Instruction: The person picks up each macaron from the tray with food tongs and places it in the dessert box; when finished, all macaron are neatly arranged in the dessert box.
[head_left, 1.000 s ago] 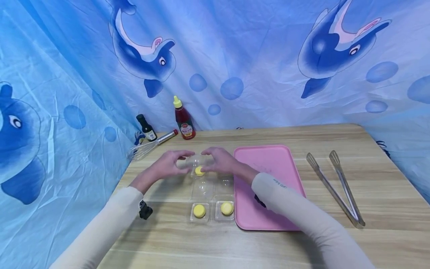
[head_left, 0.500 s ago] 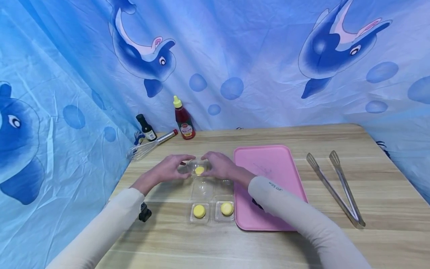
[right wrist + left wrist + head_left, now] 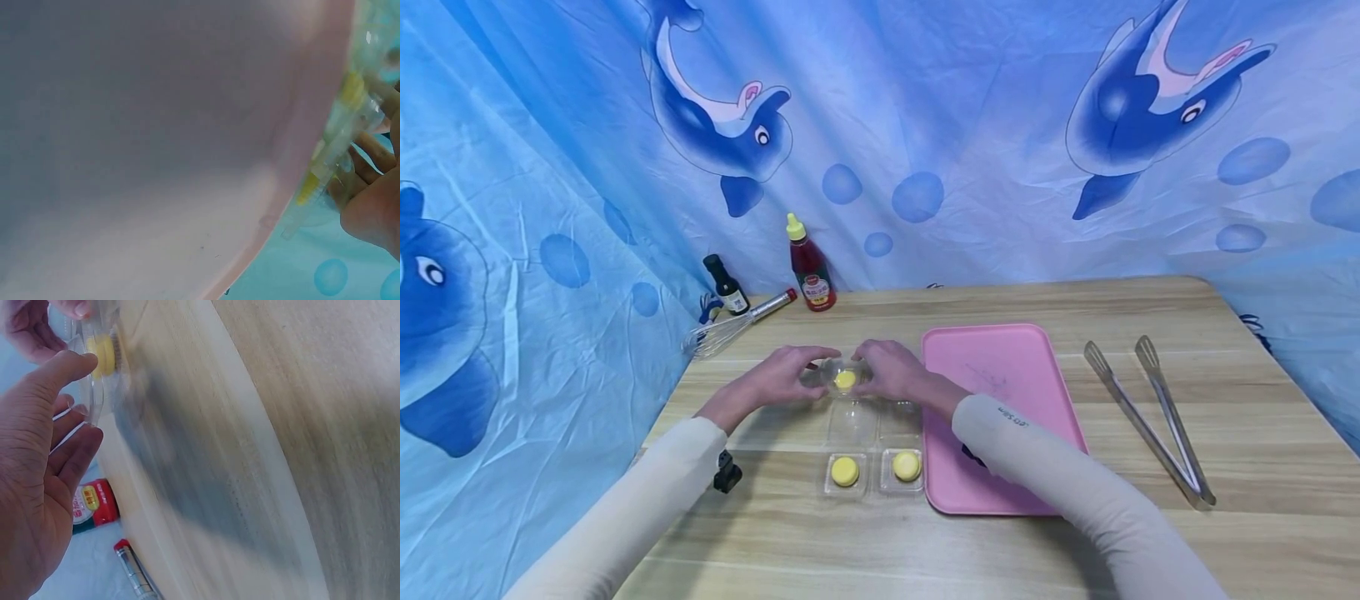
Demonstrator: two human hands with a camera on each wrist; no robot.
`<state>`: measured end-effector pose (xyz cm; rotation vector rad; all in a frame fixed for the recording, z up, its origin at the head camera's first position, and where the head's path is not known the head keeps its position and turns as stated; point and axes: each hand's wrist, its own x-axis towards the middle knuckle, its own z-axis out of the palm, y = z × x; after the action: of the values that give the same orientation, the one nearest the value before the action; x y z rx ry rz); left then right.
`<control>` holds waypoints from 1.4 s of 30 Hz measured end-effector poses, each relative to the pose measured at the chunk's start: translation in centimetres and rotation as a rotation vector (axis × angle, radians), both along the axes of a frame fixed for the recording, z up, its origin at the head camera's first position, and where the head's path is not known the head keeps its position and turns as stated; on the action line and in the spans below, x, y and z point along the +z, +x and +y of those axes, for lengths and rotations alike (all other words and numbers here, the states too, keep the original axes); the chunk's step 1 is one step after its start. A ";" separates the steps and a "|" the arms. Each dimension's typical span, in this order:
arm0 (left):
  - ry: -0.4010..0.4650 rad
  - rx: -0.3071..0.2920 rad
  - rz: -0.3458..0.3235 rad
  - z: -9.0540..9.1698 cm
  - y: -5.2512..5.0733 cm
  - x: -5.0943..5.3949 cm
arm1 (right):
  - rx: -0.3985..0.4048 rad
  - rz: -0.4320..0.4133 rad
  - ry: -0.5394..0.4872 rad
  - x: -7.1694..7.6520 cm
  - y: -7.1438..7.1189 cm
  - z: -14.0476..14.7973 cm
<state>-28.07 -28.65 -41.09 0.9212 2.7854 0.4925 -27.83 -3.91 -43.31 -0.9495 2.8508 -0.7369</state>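
Observation:
In the head view, my left hand (image 3: 786,375) and right hand (image 3: 891,371) grip opposite sides of a clear plastic domed lid (image 3: 846,365). The lid sits over a yellow macaron (image 3: 845,381) at the far end of the group; whether its rim is pressed down all round cannot be seen. In the left wrist view, my left thumb and fingers pinch the clear plastic edge beside the macaron (image 3: 105,353). The right wrist view is blurred, with my right hand (image 3: 375,194) at the plastic. Nearer me, two yellow macarons (image 3: 845,472) rest in square clear trays.
Clear domed lids (image 3: 853,422) lie between the macaron rows. A pink tray (image 3: 1000,483) is under my right forearm, with metal tongs (image 3: 1157,425) farther right. A whisk (image 3: 722,333), a dark bottle (image 3: 727,285) and a red sauce bottle (image 3: 812,271) stand or lie back left.
Both hands have brought the domed lid down from above the far macaron to over it. In the last half second they have barely moved.

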 end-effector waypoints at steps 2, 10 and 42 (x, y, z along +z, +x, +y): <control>-0.007 0.007 -0.010 0.1 0.0 0.0 | 0.006 0.013 0.010 -0.1 0.0 0.1; -0.037 0.017 -0.006 0.4 -0.2 0.2 | 0.011 0.035 -0.013 0.1 -0.6 1.3; -0.059 0.028 0.005 1.9 -0.7 0.1 | -0.138 -0.110 -0.120 0.1 -0.1 5.0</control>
<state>-28.76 -26.79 -41.02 0.8728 2.8051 0.4099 -27.90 1.08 -43.20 -0.7049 2.8240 -0.9513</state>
